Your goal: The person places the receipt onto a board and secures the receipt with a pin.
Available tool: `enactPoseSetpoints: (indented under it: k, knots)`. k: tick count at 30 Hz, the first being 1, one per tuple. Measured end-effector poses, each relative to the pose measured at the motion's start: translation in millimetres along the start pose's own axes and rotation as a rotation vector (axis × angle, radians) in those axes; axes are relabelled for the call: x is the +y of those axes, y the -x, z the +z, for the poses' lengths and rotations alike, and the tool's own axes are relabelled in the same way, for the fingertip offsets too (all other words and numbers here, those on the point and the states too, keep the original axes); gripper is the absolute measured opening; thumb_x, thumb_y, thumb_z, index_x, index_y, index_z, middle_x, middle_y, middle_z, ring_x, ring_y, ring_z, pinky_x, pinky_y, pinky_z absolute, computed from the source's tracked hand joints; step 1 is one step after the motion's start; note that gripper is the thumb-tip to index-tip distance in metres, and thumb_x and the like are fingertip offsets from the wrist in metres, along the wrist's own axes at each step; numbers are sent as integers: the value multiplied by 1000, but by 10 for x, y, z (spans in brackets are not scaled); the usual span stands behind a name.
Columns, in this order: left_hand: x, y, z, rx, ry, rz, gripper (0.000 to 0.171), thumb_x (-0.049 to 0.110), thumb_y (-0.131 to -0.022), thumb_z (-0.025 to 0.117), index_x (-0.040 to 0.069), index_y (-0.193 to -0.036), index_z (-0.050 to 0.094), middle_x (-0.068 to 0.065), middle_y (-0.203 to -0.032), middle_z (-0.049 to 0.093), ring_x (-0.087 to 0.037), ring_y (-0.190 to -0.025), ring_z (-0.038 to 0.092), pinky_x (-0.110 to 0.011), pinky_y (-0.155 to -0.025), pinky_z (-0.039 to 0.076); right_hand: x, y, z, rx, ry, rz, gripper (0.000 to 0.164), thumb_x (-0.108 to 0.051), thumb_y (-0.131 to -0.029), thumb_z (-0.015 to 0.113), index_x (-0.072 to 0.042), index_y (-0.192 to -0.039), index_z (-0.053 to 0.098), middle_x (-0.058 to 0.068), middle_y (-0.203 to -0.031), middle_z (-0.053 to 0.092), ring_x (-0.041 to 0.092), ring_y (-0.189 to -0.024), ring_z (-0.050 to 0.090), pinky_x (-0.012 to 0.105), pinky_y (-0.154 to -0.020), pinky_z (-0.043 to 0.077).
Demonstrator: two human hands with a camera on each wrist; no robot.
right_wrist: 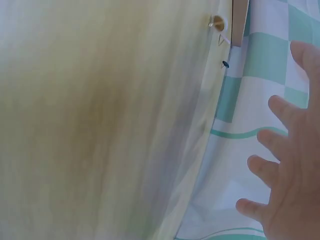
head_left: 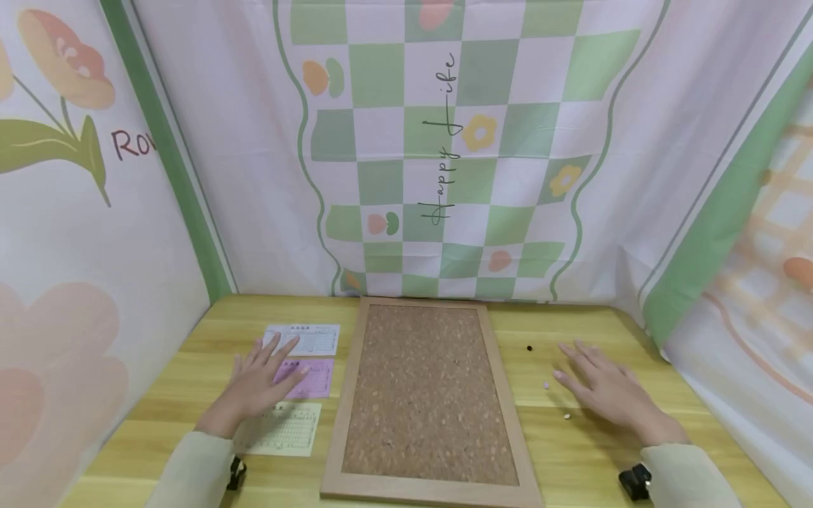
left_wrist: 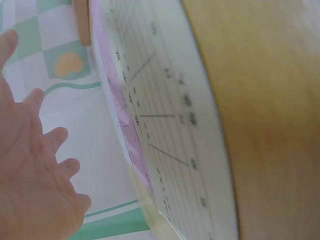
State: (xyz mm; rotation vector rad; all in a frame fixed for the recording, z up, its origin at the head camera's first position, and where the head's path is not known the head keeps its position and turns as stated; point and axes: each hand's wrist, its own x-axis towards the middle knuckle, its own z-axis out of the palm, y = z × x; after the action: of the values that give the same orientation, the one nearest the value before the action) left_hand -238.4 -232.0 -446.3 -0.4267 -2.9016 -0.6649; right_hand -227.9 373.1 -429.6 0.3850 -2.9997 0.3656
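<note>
My left hand [head_left: 253, 386], fingers spread and holding nothing, hovers above three printed paper slips. The white slip [head_left: 322, 340] lies farthest, a pink-purple slip [head_left: 322, 381] in the middle, and a pale yellow slip [head_left: 295, 434] nearest; the hand covers parts of them. A framed cork board [head_left: 432, 388] lies between my hands. On the right, my right hand [head_left: 610, 391] is spread above the table, also empty. Left of it are three thumbtacks: a black one [head_left: 530, 348], a small purple one [head_left: 546, 386] and a whitish one [head_left: 567, 416], their points visible in the right wrist view.
The wooden table [head_left: 165, 409] reaches back to a hanging cloth [head_left: 432, 148] with green checks and flowers. More printed cloth hangs at the left and right sides. The board's wooden frame [head_left: 425, 487] forms a rim around the cork.
</note>
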Motion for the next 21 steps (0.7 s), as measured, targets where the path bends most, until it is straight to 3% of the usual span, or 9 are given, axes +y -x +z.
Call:
enactPoseSetpoints:
  k: [11, 17, 21]
  knots:
    - [-4, -78, -37, -59, 136, -20, 74, 52, -103, 44, 9, -159, 24, -31, -159, 15, -57, -143, 11, -77, -105, 8, -108, -49, -1, 19, -56, -49, 69, -51, -103, 48, -6, -154, 37, 27, -157, 28, 54, -138, 29, 79, -97, 19]
    - [2, -123, -43, -56, 229, -29, 69, 46, -106, 39, 6, -159, 22, -33, -159, 14, -57, -142, 13, -80, -99, 14, -232, -64, -3, 44, -131, -116, 61, -44, -102, 56, -3, -147, 48, 27, -152, 36, 53, -134, 36, 78, -97, 21]
    - [-2, -164, -39, -29, 254, 0, 68, 40, -106, 44, 2, -157, 24, -35, -157, 18, -56, -142, 16, -78, -101, 15, -307, -62, -17, 41, -137, -129, 59, -43, -102, 56, -6, -146, 49, 25, -153, 37, 52, -134, 37, 79, -97, 22]
